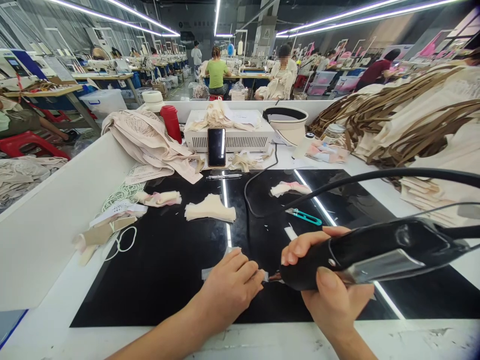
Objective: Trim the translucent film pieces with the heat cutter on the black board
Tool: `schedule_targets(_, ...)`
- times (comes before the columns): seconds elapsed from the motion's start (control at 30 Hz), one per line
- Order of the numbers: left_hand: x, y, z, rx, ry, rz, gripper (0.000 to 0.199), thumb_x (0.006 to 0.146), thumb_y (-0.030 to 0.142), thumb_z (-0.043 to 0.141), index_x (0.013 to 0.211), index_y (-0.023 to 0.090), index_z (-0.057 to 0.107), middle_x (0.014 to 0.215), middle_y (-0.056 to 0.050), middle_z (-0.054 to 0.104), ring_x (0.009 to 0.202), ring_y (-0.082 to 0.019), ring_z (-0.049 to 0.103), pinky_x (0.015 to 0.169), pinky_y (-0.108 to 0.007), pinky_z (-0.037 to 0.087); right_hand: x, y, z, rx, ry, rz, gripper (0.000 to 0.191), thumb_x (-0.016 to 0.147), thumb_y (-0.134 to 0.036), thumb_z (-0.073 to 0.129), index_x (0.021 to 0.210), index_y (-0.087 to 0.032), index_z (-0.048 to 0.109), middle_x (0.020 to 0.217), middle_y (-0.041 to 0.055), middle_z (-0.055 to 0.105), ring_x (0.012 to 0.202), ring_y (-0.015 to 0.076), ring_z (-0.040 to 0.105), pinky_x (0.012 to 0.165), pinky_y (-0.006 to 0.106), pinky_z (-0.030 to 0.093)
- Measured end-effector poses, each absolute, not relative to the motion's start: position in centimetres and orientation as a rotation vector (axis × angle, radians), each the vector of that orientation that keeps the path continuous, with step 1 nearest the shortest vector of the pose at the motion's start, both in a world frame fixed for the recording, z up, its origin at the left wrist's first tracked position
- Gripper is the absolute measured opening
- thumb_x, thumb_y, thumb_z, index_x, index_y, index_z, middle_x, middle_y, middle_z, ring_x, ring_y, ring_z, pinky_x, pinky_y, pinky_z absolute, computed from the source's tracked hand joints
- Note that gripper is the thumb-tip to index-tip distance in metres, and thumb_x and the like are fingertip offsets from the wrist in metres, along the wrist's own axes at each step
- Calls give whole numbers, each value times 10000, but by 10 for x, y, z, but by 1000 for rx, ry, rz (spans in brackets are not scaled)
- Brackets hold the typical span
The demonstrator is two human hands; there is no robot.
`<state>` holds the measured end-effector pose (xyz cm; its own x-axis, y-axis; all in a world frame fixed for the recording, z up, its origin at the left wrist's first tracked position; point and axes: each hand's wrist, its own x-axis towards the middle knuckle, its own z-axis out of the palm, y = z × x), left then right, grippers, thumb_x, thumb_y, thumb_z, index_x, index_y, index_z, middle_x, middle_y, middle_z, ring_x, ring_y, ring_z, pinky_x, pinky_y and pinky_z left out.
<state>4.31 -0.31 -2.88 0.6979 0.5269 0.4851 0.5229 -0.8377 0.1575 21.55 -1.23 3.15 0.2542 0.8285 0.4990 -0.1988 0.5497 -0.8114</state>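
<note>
A black handheld tool (371, 252) with a cable lies across my right hand (333, 290), whose fingers and thumb wrap round its front end. The tool's narrow metal tip (275, 276) points left, close to the fingers of my left hand (236, 280). That hand is bent over a small pale, see-through piece (206, 273) on the glossy black mat (150, 285), its fingers together and pressing the piece down. Most of the piece is hidden under the hand. Behind lie a stack of cream fabric pieces (210, 209) and teal thread snips (307, 217).
A phone (216, 147) leans on a white box (240, 137). Beige fabric (150, 140) is heaped at the left, beside a red cup (171, 123). Brown straps (408, 120) pile up at the right. The tool's cable (375, 172) arches over the mat. Several people sit beyond.
</note>
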Motion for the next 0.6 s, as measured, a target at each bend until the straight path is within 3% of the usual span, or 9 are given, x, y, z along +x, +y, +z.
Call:
schedule_targets(0.17, 43, -2, -26, 2877, 877, 819, 161, 1033, 153, 529, 1151, 160, 639, 948, -22, 696, 891, -188, 658, 997, -428, 558, 216, -10, 30, -707, -1091, 791, 333, 928, -304, 716, 1234, -292, 586, 842, -14, 646, 684, 174, 611, 629, 358, 546)
schedule_targets(0.37, 12, -8, -1, 2758, 921, 673, 255, 1013, 200, 608, 1266, 165, 602, 1149, -40, 704, 1088, -189, 663, 1180, -485, 443, 216, -9, 44, -698, -1076, 816, 403, 868, -345, 791, 1224, -301, 605, 841, -11, 654, 698, 179, 616, 627, 353, 564)
schedule_targets(0.6, -44, -19, 4, 2549, 1273, 669, 253, 945, 237, 715, 1195, 214, 684, 1113, -35, 702, 1042, -197, 687, 1131, -496, 504, 187, -7, 48, -651, -1121, 977, 450, 843, -378, 811, 1235, -312, 599, 857, 5, 645, 709, 190, 618, 628, 362, 561)
